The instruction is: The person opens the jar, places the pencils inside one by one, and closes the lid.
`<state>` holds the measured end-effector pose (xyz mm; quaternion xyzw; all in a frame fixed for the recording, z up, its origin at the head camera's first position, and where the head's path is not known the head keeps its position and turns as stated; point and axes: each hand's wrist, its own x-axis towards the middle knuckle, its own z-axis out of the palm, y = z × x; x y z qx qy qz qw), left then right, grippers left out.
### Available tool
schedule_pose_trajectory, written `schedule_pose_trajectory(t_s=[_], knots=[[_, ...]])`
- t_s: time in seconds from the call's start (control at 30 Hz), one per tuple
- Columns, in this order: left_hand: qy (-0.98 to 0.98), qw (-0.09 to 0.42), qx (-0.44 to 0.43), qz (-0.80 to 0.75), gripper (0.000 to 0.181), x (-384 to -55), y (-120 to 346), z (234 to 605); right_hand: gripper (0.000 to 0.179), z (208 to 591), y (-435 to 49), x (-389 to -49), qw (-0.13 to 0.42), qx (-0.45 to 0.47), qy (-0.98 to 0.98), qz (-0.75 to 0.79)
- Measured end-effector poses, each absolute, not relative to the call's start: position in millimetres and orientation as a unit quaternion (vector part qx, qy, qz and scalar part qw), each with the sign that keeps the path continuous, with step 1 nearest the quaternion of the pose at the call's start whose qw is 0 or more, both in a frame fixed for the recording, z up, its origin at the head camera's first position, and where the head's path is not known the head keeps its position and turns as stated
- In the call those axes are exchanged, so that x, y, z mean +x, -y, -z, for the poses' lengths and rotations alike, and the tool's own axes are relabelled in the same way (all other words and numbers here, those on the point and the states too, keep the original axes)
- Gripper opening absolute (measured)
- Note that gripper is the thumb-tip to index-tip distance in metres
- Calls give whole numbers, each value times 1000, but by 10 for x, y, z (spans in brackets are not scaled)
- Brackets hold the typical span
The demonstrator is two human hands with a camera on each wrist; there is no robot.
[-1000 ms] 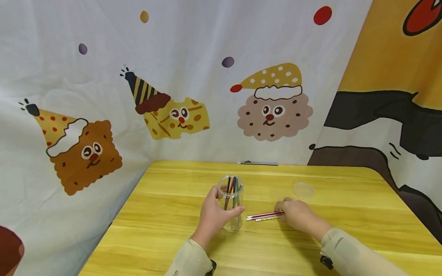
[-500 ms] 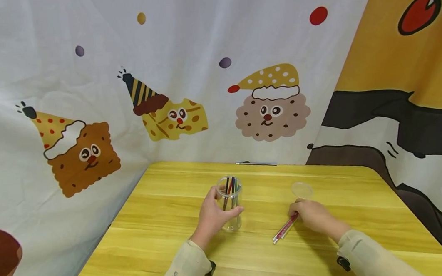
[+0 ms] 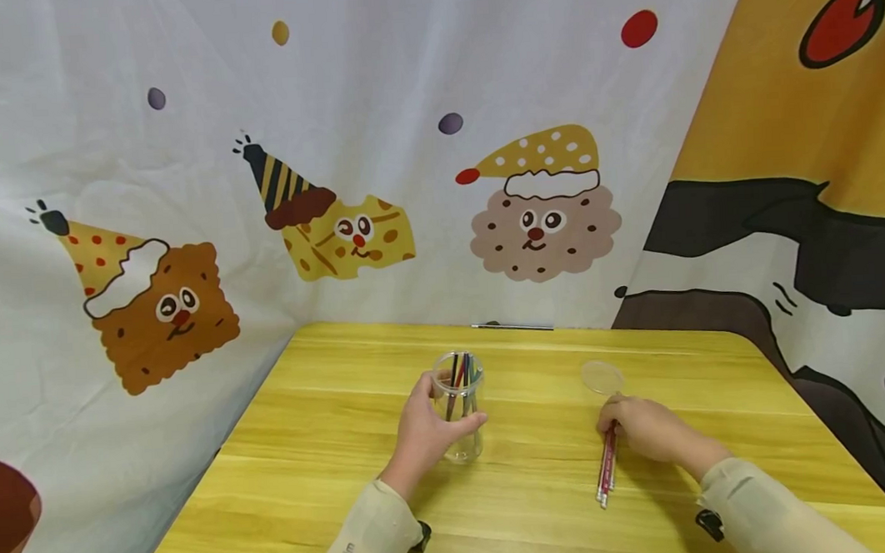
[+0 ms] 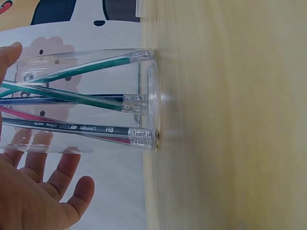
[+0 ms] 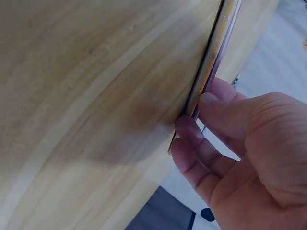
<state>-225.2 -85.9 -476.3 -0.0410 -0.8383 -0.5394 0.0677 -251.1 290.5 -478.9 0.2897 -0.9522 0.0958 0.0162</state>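
My left hand (image 3: pixel 428 423) grips a clear plastic jar (image 3: pixel 463 452) standing upright on the table, thumb in front, fingers around the far side. Several pencils (image 4: pixel 91 125) lean inside it, teal, navy and pink, their metal-banded ends down at the base in the left wrist view. To the right, my right hand (image 3: pixel 649 428) pinches a small bundle of pencils (image 3: pixel 606 472) low over the tabletop, banded ends pointing towards me. In the right wrist view thumb and fingertips hold those pencils (image 5: pixel 218 45), among them a yellow, a dark and a pinkish one; whether they touch the wood I cannot tell.
A round clear lid (image 3: pixel 603 377) lies just beyond my right hand. Along the back edge of the wooden table (image 3: pixel 329 399) lies a thin dark-and-white stick (image 3: pixel 513 327). A cartoon-printed cloth (image 3: pixel 372 80) hangs behind and at the sides.
My right hand has moved right with the pencils, and the bundle has swung from lying sideways to pointing towards me. The left hand and jar have stayed in place.
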Motion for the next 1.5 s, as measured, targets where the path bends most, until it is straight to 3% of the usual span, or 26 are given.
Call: schedule_pose_trajectory(t_s=[0.2, 0.37, 0.5, 1.0, 1.17, 1.4, 1.5], knots=[[838, 65, -42, 540, 83, -2253, 859, 4768, 5, 4819, -2953, -2563, 56, 195, 968, -144], [839, 62, -40, 540, 84, -2248, 859, 4770, 10, 4868, -3022, -2608, 28, 143, 974, -174], [840, 60, -40, 537, 83, -2249, 858, 4773, 9, 4905, -3008, -2599, 2, 149, 971, -189], [840, 60, -41, 537, 84, -2265, 860, 4795, 13, 4926, -2684, -2520, 31, 203, 967, -153], [840, 61, -42, 537, 84, -2268, 863, 4794, 18, 4857, -2597, -2464, -1, 277, 945, -174], [838, 63, -47, 541, 85, -2272, 858, 4783, 37, 4699, -2637, -2333, -118, 322, 917, -203], [837, 64, -44, 541, 84, -2273, 863, 4772, 36, 4664, -2642, -2283, -105, 296, 931, -187]])
